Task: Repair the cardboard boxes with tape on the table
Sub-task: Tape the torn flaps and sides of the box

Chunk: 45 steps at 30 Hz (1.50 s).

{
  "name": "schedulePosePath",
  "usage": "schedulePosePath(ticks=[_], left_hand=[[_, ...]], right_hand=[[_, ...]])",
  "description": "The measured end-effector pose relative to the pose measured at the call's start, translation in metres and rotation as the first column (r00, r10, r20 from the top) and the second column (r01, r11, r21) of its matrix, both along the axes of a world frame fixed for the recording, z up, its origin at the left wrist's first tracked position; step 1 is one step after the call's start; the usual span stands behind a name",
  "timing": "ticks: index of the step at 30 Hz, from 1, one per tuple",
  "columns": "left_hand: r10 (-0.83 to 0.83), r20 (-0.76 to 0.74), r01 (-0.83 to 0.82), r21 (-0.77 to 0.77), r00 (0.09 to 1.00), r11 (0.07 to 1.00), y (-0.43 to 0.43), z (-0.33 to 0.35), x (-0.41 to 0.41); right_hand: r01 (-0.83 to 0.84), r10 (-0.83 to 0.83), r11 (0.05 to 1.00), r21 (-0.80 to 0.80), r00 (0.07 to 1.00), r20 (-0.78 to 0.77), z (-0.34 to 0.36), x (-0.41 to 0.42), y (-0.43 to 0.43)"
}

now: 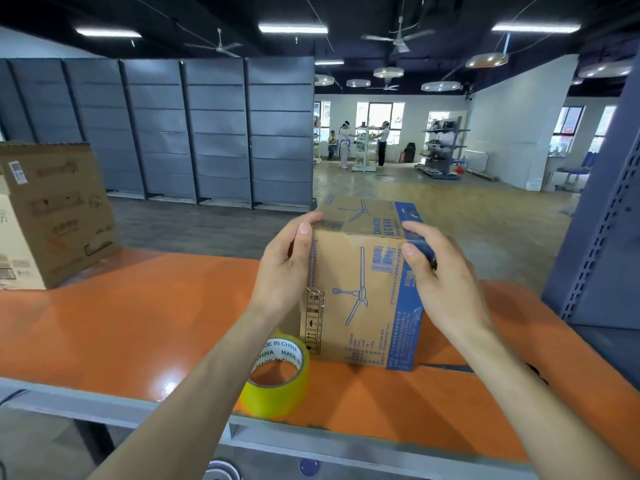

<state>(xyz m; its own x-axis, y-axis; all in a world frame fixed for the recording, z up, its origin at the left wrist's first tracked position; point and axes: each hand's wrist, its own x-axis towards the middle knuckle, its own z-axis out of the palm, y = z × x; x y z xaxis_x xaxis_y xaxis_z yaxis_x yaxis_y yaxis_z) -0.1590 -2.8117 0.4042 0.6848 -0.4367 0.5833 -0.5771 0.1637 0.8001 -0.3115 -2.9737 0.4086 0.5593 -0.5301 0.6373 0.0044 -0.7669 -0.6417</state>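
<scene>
Table [138,323]: orange top; your fan-printed box [360,292] stands on it
Large box [55,216]: brown cardboard, well to the left of the fan-printed box
Fan-printed box: upright between your hands, blue band down its right side
Left hand [287,268]: you grip the fan-printed box's upper left edge, thumb on the near face
Right hand [440,282]: you grip its upper right corner, fingers curled over the blue band
Tape roll [277,375]: yellow, just beside the fan-printed box's lower left corner, under your left forearm
</scene>
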Motion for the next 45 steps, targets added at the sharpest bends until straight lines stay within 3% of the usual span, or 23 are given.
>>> schedulePosePath(ticks=[11,30,37,42,45], left_hand=[[-0.086,-0.191,0.085,-0.016,0.978,0.996,-0.004,0.004,0.000],[-0.104,-0.238,0.100,-0.030,0.966,0.995,-0.011,0.004,0.005],[-0.019,-0.183,0.009,-0.059,0.983,0.998,-0.007,0.002,-0.007],[0.062,-0.031,-0.063,-0.041,0.998,0.997,-0.002,-0.005,-0.013],[0.090,-0.011,-0.090,-0.065,0.996,0.994,0.002,-0.002,-0.014]], right_hand=[[-0.006,0.006,1.000,0.000,1.000,0.005,-0.004,0.001,-0.003],[-0.004,0.004,0.996,-0.085,1.000,0.001,-0.006,0.005,-0.009],[-0.037,0.036,0.997,-0.061,0.999,-0.010,-0.006,0.002,-0.010],[-0.109,0.110,0.994,0.018,0.992,-0.064,-0.001,0.003,-0.016],[-0.135,0.137,0.986,0.103,0.990,-0.014,0.007,0.005,-0.011]])
